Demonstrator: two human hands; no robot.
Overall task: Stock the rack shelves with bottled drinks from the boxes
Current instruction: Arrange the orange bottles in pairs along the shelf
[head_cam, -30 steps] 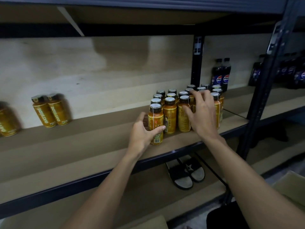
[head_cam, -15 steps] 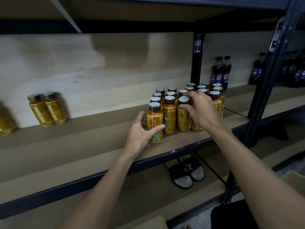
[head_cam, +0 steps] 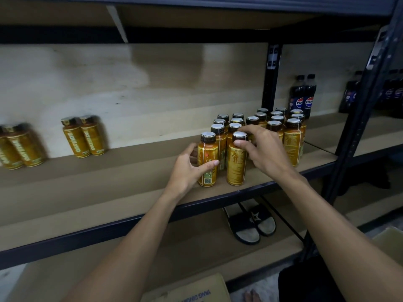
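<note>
Several amber drink bottles with silver caps stand in a cluster on the middle shelf of the rack. My left hand grips the front-left bottle around its body, thumb across the label. My right hand pinches the neck of the front bottle beside it, which stands near the shelf's front edge. Both bottles are upright on the shelf.
Yellow Oatside bottles and another pair stand at the back left. Two Pepsi bottles stand behind the cluster; more dark bottles are past the upright post. Sandals lie on the lower shelf. A cardboard box sits below.
My right hand has moved left from the right side of the cluster and now pinches the front bottle, which sits closer to the shelf's front edge. My left hand keeps its grip.
</note>
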